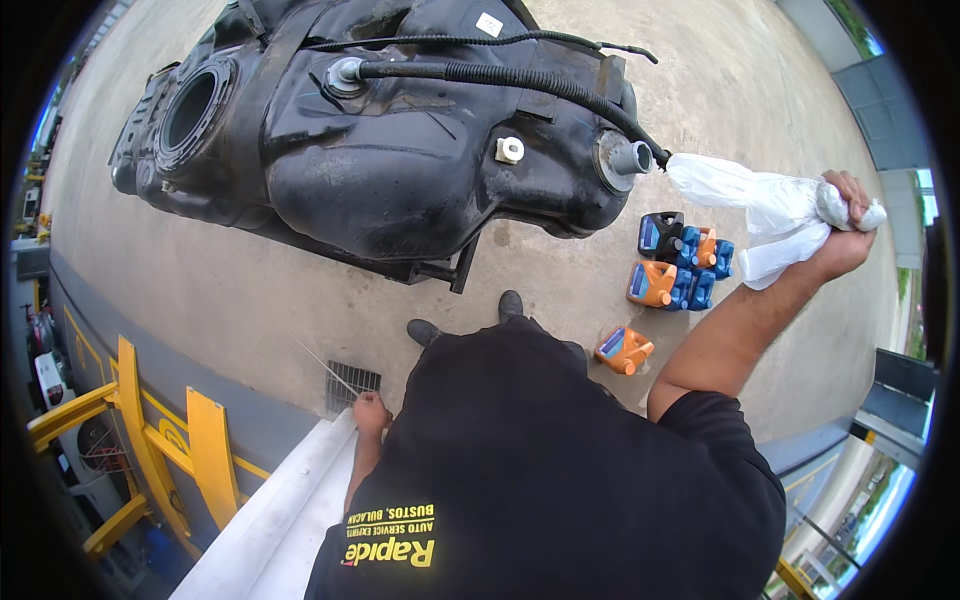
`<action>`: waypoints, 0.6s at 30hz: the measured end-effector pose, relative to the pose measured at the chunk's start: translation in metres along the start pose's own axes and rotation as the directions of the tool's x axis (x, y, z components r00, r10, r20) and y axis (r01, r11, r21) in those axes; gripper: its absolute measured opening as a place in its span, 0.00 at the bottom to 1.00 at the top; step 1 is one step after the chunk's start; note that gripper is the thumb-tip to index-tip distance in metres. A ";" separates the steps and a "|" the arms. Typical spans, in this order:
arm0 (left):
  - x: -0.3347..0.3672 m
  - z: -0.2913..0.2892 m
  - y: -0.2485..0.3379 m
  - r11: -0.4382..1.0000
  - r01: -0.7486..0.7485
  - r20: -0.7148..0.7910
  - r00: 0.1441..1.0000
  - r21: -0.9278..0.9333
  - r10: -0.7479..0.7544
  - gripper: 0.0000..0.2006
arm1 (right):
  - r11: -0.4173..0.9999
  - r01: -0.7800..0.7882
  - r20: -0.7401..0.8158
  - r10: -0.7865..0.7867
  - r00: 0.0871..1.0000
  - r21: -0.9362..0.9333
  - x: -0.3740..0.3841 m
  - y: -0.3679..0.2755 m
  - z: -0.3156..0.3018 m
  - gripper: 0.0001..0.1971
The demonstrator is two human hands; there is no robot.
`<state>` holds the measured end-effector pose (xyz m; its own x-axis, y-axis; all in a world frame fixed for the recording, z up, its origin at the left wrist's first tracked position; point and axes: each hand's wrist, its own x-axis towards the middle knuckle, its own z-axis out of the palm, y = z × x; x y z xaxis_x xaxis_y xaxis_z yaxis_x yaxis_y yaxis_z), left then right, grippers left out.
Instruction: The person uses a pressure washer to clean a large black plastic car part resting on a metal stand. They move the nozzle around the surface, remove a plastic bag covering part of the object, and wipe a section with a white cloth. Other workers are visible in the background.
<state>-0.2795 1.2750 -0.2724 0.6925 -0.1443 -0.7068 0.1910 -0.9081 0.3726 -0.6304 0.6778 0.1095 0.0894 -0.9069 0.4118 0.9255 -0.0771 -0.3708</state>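
Note:
Out to the right, my right hand [848, 235] is closed round the bunched end of a white plastic bag [790, 200], whose loose part hangs toward the tank. My left hand [370, 412], low and left of my body, pinches a thin, pale rod [325, 362] that slants up and left. In front of me lies a large black plastic fuel tank [375, 170]. It has a round ringed opening [195, 112] at its left and a grey filler neck [630, 158] at its right end. A ribbed black hose [510, 80] runs along its top.
Beneath the tank is a dark metal stand [455, 265]. Several blue, orange and black jugs [690, 262] stand on the concrete floor, with one orange jug [624, 350] nearer me. At lower left are a white ledge [275, 500], yellow rails [160, 440] and a floor grate [350, 383].

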 end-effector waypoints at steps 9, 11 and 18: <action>0.048 0.018 -0.042 0.988 -0.151 -0.161 0.975 0.037 0.155 0.20 | 0.735 -0.366 -0.620 -0.095 0.779 -0.572 -0.082 0.050 -0.110 0.18; 0.040 0.012 -0.035 0.979 -0.192 -0.169 0.965 0.066 0.200 0.21 | 0.763 -0.524 -0.785 0.035 0.618 -0.378 -0.108 0.058 -0.205 0.18; 0.007 0.013 -0.060 0.952 -0.195 -0.219 0.944 0.237 0.248 0.22 | 0.557 -0.795 -0.802 0.576 0.159 0.243 -0.247 0.144 -0.392 0.22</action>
<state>-0.2951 1.3237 -0.3072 0.8533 -0.2755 -0.4428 -0.1186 -0.9293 0.3497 -0.6634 0.7283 -0.3720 0.2521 -0.5206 -0.8157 0.5335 0.7781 -0.3317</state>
